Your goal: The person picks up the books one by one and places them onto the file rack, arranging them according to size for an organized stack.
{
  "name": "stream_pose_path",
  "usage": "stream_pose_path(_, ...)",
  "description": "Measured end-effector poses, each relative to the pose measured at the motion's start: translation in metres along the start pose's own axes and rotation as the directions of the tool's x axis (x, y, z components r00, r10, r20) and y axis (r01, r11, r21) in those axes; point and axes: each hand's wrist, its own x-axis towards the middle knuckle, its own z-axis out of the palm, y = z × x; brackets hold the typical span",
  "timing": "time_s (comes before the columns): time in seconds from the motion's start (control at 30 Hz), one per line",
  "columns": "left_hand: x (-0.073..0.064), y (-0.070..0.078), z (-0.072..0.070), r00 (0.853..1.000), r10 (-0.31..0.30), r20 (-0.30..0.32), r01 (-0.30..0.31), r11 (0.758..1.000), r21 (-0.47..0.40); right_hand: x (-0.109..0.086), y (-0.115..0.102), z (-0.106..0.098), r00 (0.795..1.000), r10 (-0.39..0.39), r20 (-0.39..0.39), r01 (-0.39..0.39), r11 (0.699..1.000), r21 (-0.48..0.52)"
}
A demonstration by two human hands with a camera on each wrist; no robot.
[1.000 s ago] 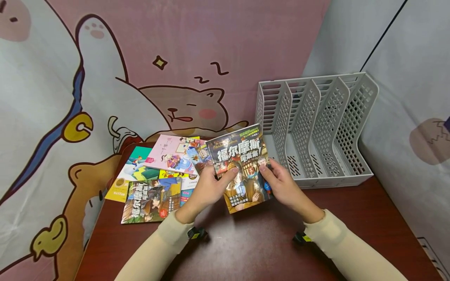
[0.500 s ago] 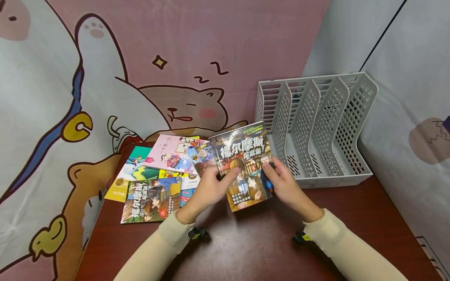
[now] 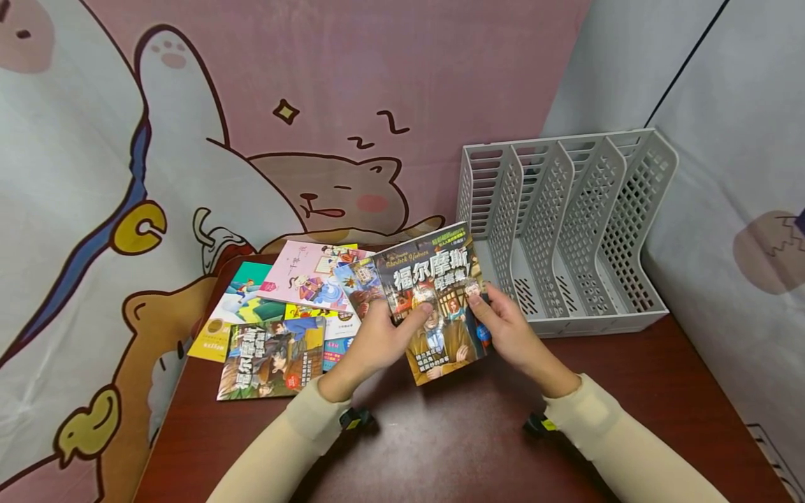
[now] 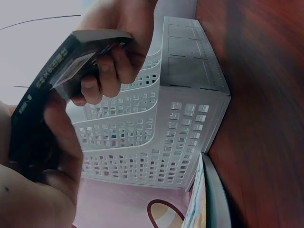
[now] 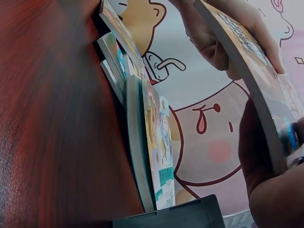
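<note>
In the head view, both hands hold a paperback book point(image 3: 448, 335) with a brown illustrated cover and large white lettering, tilted above the table. My left hand point(image 3: 374, 339) grips its left side, thumb across the front cover. The right edge is pinched by my right hand point(image 3: 514, 339), thumb on the front. In the left wrist view the book's dark spine point(image 4: 45, 78) shows, and curled fingers point(image 4: 108, 78) of the right hand lie behind it. From the right wrist, the page edge point(image 5: 244, 71) stands between the two hands.
Several overlapping books lie at the left, among them a pink book point(image 3: 308, 276), a green and yellow book point(image 3: 216, 335) and a dark illustrated book point(image 3: 270, 360). A grey file rack point(image 3: 597, 325) with upright dividers stands at the back right of the brown table point(image 3: 428, 447), against the patterned cloth.
The book lifts and tilts a little, then dips back slightly. Both hands keep their hold, and the other books and the rack stay put.
</note>
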Motion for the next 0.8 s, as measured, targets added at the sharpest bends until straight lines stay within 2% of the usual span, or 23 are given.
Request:
stream_pose_path(0.23,0.001,0.0,0.001,0.997,0.07,-0.032,-0.07,0.998,0.007,0.001,-0.003,-0.003,0.999,0.038,0.025,-0.036,0.997,-0.075)
stream_pose_path(0.4,0.0,0.002,0.0,0.996,0.068,-0.054,-0.066,0.997,0.034,0.003,-0.005,-0.004,0.999,0.042,0.015,-0.04,0.994,-0.102)
stream_pose_path(0.63,-0.001,0.003,0.0,0.996,0.047,-0.071,-0.043,0.997,0.057,0.005,-0.006,-0.009,0.995,0.035,-0.096,-0.054,0.979,-0.199)
stream_pose_path(0.8,-0.001,0.0,0.0,0.998,0.054,-0.042,-0.051,0.997,0.053,0.008,-0.011,-0.015,0.989,0.031,-0.143,-0.064,0.97,-0.233)
